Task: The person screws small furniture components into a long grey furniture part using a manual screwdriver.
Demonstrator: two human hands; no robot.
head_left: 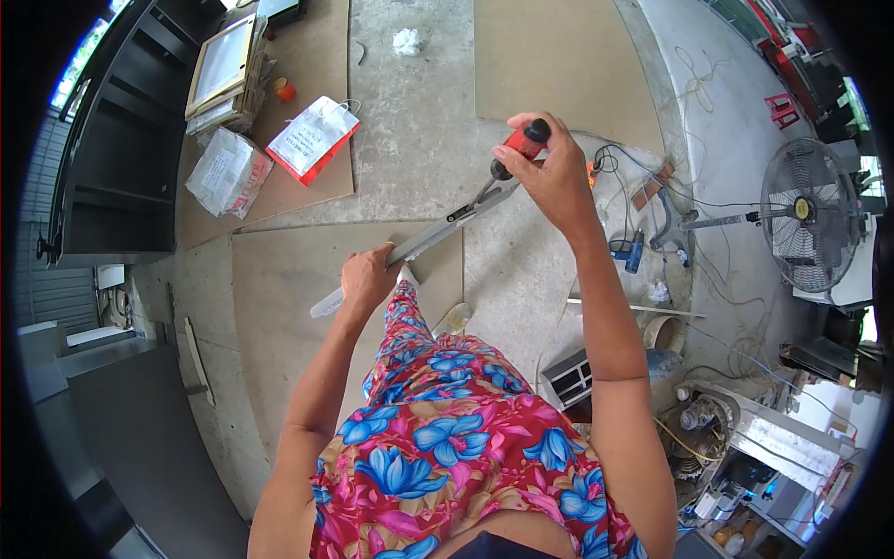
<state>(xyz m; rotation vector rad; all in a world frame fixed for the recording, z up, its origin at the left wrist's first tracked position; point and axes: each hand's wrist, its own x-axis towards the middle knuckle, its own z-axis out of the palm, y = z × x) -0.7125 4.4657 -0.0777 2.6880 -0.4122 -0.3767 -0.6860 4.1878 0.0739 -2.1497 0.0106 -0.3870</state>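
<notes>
My left hand (366, 277) is closed around the lower part of a long, flat metal rail (430, 237), which slants up to the right in front of my legs. Near the rail's upper end is a dark slotted piece. My right hand (561, 182) grips a red and black screwdriver (527, 142) by its handle, with thumb and fingers wrapped about it. The screwdriver's shaft points down and left along the rail and overlaps its upper end in this view.
A red and white paper bag (315, 140) and a plastic-wrapped package (230, 173) lie on brown board at the left, by stacked frames (222, 70). To the right are a blue drill (634, 252), loose cables and a standing fan (806, 212). A dark cabinet (126, 140) stands far left.
</notes>
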